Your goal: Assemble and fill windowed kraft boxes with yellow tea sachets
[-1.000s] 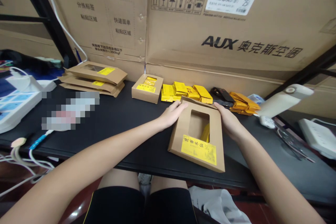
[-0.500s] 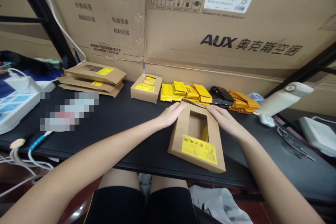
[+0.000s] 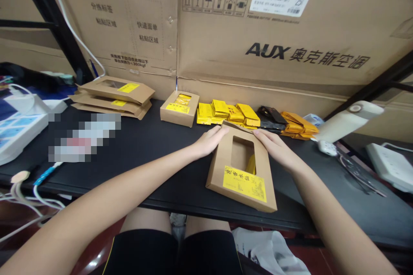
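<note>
A brown cardboard box (image 3: 222, 152) with a cut-out window and a yellow label lies on the black table (image 3: 145, 137); something yellow shows inside the window. My left hand (image 3: 211, 141) grips its far left corner. At the far right corner, my right hand (image 3: 272, 144) holds the same box, fingers partly hidden behind the edge. Just beyond the box is a row of yellow packets (image 3: 235, 112), with black packets (image 3: 271, 117) and orange packets (image 3: 298, 124) to their right. A smaller closed windowed box (image 3: 176, 116) holds yellow packets.
Flattened brown boxes (image 3: 116, 94) are stacked at the back left. White power strips (image 3: 22, 129) and cables lie far left. A white bottle (image 3: 350, 120), glasses (image 3: 361, 176) and a white device (image 3: 390, 165) are at right. Large cartons (image 3: 213, 51) stand behind.
</note>
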Motion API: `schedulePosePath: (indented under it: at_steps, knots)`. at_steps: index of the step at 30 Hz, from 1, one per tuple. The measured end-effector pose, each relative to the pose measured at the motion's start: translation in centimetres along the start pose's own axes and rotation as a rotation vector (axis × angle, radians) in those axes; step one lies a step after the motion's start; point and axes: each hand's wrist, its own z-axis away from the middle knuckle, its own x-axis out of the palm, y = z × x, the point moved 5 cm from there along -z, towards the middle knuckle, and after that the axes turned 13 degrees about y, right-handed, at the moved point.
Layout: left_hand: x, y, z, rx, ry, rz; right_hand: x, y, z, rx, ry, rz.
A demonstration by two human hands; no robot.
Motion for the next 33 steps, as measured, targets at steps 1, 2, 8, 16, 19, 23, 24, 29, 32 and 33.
schedulePosePath:
  at_steps: [1, 2, 8, 16, 19, 23, 24, 29, 32, 33]
  knots:
    - [-0.01, 0.01, 0.01, 0.000, 0.000, -0.001, 0.01, 0.04, -0.02, 0.000, -0.001, 0.000]
    - [-0.01, 0.02, 0.02, 0.000, -0.001, -0.002, 0.01, 0.06, -0.04, -0.001, -0.001, 0.000]
    - [0.02, -0.04, -0.04, 0.006, -0.002, -0.001, -0.01, -0.10, -0.02, -0.013, 0.004, 0.006]
    - [0.19, -0.18, -0.02, -0.023, -0.037, 0.001, 0.16, 0.16, -0.07, -0.110, -0.028, 0.060]
    - [0.18, -0.14, -0.05, -0.023, -0.050, -0.006, 0.14, 0.24, 0.00, -0.124, -0.040, 0.064]
    - [0.12, 0.02, -0.04, -0.003, -0.056, -0.032, 0.05, 0.13, 0.10, -0.144, -0.044, 0.080]
    - [0.10, 0.07, -0.03, 0.002, -0.054, -0.039, 0.03, 0.09, 0.13, -0.147, -0.044, 0.084]
    - [0.04, 0.31, 0.11, 0.013, -0.049, -0.051, -0.10, -0.11, 0.33, -0.149, -0.043, 0.096]
    - [0.04, 0.43, 0.21, 0.010, -0.054, -0.047, -0.20, -0.23, 0.44, -0.156, -0.041, 0.136]
    - [0.05, 0.46, 0.24, 0.009, -0.056, -0.046, -0.20, -0.25, 0.48, -0.159, -0.046, 0.149]
